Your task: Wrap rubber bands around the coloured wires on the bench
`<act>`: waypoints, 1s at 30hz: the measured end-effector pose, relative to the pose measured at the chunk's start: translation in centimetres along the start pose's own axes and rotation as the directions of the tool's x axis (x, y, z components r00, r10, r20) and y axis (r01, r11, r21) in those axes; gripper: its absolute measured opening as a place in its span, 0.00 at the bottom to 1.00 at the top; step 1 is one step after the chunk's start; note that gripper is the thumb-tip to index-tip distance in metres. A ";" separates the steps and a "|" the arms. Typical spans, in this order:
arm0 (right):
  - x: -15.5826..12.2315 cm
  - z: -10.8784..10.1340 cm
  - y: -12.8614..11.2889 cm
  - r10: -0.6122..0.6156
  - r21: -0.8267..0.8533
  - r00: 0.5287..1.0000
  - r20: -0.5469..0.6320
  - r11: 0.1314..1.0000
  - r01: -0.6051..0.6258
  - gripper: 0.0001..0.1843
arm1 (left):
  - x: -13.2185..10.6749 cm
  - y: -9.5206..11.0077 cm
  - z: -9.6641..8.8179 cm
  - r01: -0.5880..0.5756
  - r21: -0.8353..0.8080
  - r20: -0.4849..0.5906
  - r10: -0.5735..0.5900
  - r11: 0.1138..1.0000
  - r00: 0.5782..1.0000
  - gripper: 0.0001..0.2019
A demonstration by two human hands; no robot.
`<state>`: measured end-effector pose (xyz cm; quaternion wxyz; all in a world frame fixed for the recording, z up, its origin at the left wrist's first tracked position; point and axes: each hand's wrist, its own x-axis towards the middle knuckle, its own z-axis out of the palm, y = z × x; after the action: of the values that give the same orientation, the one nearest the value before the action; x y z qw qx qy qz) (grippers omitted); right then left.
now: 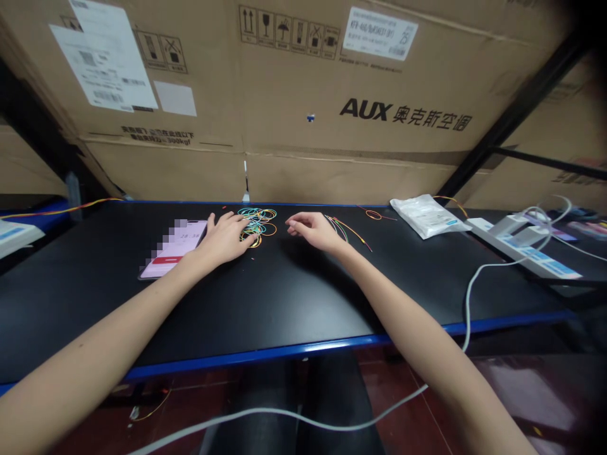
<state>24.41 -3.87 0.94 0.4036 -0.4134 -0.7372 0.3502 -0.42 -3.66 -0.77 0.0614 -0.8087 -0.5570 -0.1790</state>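
A tangled bundle of thin coloured wires, mostly teal, yellow and orange, lies on the black table. My left hand rests at its left side with the fingers spread, thumb and fingertips over the loops. To the right of the bundle, my right hand hovers above the table, thumb and fingers brought together. Whatever may be between those fingertips is too small to make out. Several loose wires, green, white and orange, stick out behind my right hand. A phone with a lit screen lies beside my left hand.
A large cardboard box stands along the table's back edge. To the right are a white plastic packet, a power strip and a white cable hanging over the front edge. An orange wire loop lies near the back.
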 end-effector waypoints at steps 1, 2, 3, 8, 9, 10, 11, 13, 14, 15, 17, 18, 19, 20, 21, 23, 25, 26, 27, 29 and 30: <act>0.1 -0.3 0.0 0.010 0.001 1.000 -0.012 1.000 -0.010 0.10 | 0.0 0.0 0.0 0.001 0.009 -0.001 -0.001 1.000 1.000 0.21; 0.3 -0.6 0.1 0.019 0.005 0.999 -0.026 1.000 -0.018 0.10 | -0.1 0.0 0.0 0.006 0.020 -0.003 -0.006 1.000 1.000 0.21; 0.5 -1.0 0.3 0.024 0.009 0.999 -0.049 1.000 -0.024 0.10 | -0.1 -0.1 -0.1 0.012 0.029 -0.005 -0.012 0.999 1.000 0.21; 1.1 -3.8 1.9 0.043 -0.062 0.971 -0.234 0.996 -0.059 0.11 | -0.1 0.0 -0.6 0.012 0.054 -0.025 -0.010 0.998 1.000 0.22; 1.1 -4.5 2.2 0.032 -0.124 0.960 -0.278 0.990 -0.069 0.11 | -0.1 0.0 -0.7 0.004 0.067 -0.030 -0.002 0.998 1.000 0.22; 1.0 -5.0 2.6 0.003 -0.218 0.946 -0.323 0.973 -0.078 0.11 | -0.1 0.0 -0.9 -0.002 0.083 -0.035 0.005 0.997 0.999 0.22; 0.9 -5.5 2.9 -0.028 -0.328 0.935 -0.354 0.940 -0.095 0.11 | -0.1 0.1 -1.0 -0.007 0.100 -0.039 0.011 0.995 0.999 0.22; 0.7 -6.4 3.5 -0.097 -0.516 0.919 -0.381 0.847 -0.125 0.12 | -0.1 0.2 -1.2 -0.014 0.121 -0.050 0.020 0.993 0.999 0.23; 0.6 -6.7 3.7 -0.116 -0.578 0.912 -0.393 0.803 -0.146 0.13 | -0.2 0.2 -1.2 -0.020 0.124 -0.058 0.027 0.992 0.998 0.23; 0.5 -7.0 3.9 -0.120 -0.614 0.905 -0.408 0.770 -0.174 0.13 | -0.2 0.3 -1.2 -0.029 0.122 -0.068 0.037 0.992 0.997 0.23; 0.4 -7.4 4.1 -0.104 -0.652 0.895 -0.434 0.722 -0.232 0.14 | -0.3 0.7 -1.2 -0.057 0.103 -0.103 0.068 0.993 0.992 0.23; 0.4 -7.6 4.2 -0.088 -0.664 0.895 -0.438 0.703 -0.256 0.14 | -0.3 0.9 -1.2 -0.080 0.083 -0.129 0.091 0.993 0.987 0.22; 0.4 -7.7 4.3 -0.071 -0.678 0.898 -0.434 0.682 -0.274 0.14 | -0.4 1.3 -1.2 -0.109 0.054 -0.162 0.117 0.993 0.980 0.22; 0.3 -7.7 4.3 -0.053 -0.696 0.905 -0.423 0.658 -0.287 0.13 | -0.6 1.8 -1.3 -0.149 0.012 -0.206 0.149 0.989 0.967 0.20; 0.3 -7.6 4.3 -0.035 -0.717 0.912 -0.408 0.631 -0.296 0.12 | -0.8 2.4 -1.4 -0.218 -0.043 -0.248 0.201 0.975 0.948 0.19; 0.1 -7.4 4.3 0.001 -0.761 0.925 -0.381 0.567 -0.315 0.11 | -1.4 3.7 -1.7 -0.362 -0.151 -0.277 0.312 0.920 0.909 0.17; -0.1 -7.1 4.4 0.039 -0.800 0.929 -0.368 0.496 -0.337 0.11 | -2.2 5.0 -2.1 -0.472 -0.246 -0.216 0.427 0.847 0.878 0.16; -0.2 -7.0 4.5 0.056 -0.816 0.930 -0.364 0.463 -0.347 0.11 | -2.6 5.5 -2.2 -0.500 -0.281 -0.159 0.475 0.819 0.866 0.17; -0.3 -6.8 4.5 0.072 -0.828 0.930 -0.361 0.434 -0.355 0.12 | -3.0 6.0 -2.3 -0.516 -0.305 -0.106 0.510 0.800 0.854 0.18; -0.4 -6.6 4.6 0.095 -0.847 0.930 -0.356 0.388 -0.364 0.13 | -3.6 6.5 -2.2 -0.532 -0.332 -0.027 0.556 0.779 0.831 0.21; -0.4 -6.5 4.6 0.099 -0.855 0.931 -0.351 0.372 -0.362 0.13 | -3.8 6.6 -2.0 -0.543 -0.343 -0.001 0.577 0.767 0.816 0.23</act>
<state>31.80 -1.13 -0.31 0.1466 -0.7037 -0.6871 -0.1061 4.06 -10.05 0.44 -0.0523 -0.9447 -0.2549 -0.1997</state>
